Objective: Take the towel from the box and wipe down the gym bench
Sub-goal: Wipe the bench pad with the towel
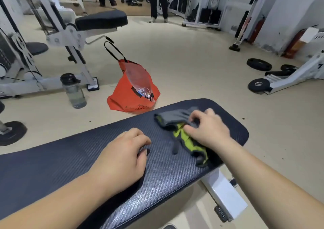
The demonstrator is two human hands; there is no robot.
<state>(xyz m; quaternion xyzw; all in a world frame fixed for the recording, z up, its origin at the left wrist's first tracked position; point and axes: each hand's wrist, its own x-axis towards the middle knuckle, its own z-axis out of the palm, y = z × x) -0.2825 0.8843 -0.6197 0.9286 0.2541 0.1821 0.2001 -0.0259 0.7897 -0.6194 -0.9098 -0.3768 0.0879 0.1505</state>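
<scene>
Towel point(184, 132), grey w/ lime-green inner side, lies crumpled on the dark textured pad of the gym bench point(70, 162), near the pad's far rounded end. Right hand point(208, 128) sits on top of it, palm down, fingers curled & pinching the grey fabric, so that grip is grasping the towel against the pad. Part of the cloth bunches up just beyond the fingertips; a green-and-grey strip trails back under the wrist toward the pad's near edge.

Left hand point(122, 157) rests on the pad well to the left of the right grip, apart from the towel. Fingers are bent w/ tips pressing the surface; it holds nothing, grip loosely curled rather than flat. Both forearms are bare & reach in from the bottom of the view.

Below the right forearm, the bench's white metal frame point(226, 195) shows under the pad.

On the floor beyond the left hand, past the pad's far edge, stands an orange tote bag point(129, 88) w/ black handles, mouth open, small items inside too blurred to ID. Left of the bag is a clear water bottle point(74, 91) w/ black lid, upright. Farther left & back: a white machine w/ a black seat pad point(101, 19). Far right of the right grip, black weight plates point(259, 64) lie on the floor. Legs of standing people point(158, 2) show at the back.
</scene>
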